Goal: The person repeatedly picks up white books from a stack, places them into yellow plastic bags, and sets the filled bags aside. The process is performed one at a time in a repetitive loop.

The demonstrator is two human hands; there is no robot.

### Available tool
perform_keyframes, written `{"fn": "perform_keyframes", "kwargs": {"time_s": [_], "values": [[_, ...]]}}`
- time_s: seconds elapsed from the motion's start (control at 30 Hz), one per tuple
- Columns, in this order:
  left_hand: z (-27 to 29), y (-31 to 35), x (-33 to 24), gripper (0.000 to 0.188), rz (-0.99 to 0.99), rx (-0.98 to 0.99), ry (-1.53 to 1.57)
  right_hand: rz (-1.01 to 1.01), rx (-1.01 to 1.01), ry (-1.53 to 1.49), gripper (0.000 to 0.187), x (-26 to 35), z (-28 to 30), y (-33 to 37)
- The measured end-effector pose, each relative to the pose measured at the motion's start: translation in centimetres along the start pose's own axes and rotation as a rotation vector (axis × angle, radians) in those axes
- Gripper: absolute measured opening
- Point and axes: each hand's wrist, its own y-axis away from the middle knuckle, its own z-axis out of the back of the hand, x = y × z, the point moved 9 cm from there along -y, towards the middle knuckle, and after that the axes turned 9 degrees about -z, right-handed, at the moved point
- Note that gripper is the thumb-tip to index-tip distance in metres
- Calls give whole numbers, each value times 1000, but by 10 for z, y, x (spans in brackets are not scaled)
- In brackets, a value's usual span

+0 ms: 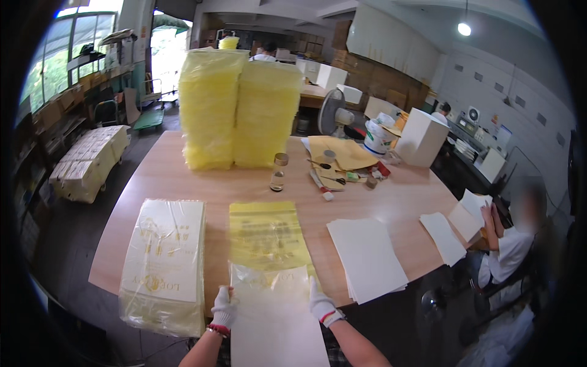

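A white sheet (278, 330), perhaps a thin stack, lies in front of me at the table's near edge. Its far end sits under the transparent film of a printed yellow plastic bag (266, 232), which stretches away from me flat on the table. My left hand (224, 309), in a white glove, grips the sheet's left edge by the bag mouth. On the opposite edge my gloved right hand (323, 304) holds it, thumb pointing away; the fingers beneath are hidden. Left of these lies a pile of bagged white sheets (165, 257). To the right is a stack of loose white sheets (367, 257).
Two tall stacks of yellow bags (211, 110) stand at the back of the table (214, 183), near a glass jar (278, 174). Brown paper (342, 153), scissors and small items lie right of it. A co-worker (504, 244) sits at the right edge, handling sheets.
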Motion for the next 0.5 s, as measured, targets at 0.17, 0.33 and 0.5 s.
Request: {"fn": "perform_keyframes", "kwargs": {"time_s": [0.17, 0.33, 0.5], "values": [[-28, 69, 99, 14, 581, 88, 436, 125, 20, -215, 78, -29, -26, 70], [-9, 130, 87, 15, 288, 248, 17, 163, 55, -167, 79, -55, -55, 121], [40, 151, -74, 25, 11, 440, -211, 145, 97, -288, 76, -58, -44, 206]]}}
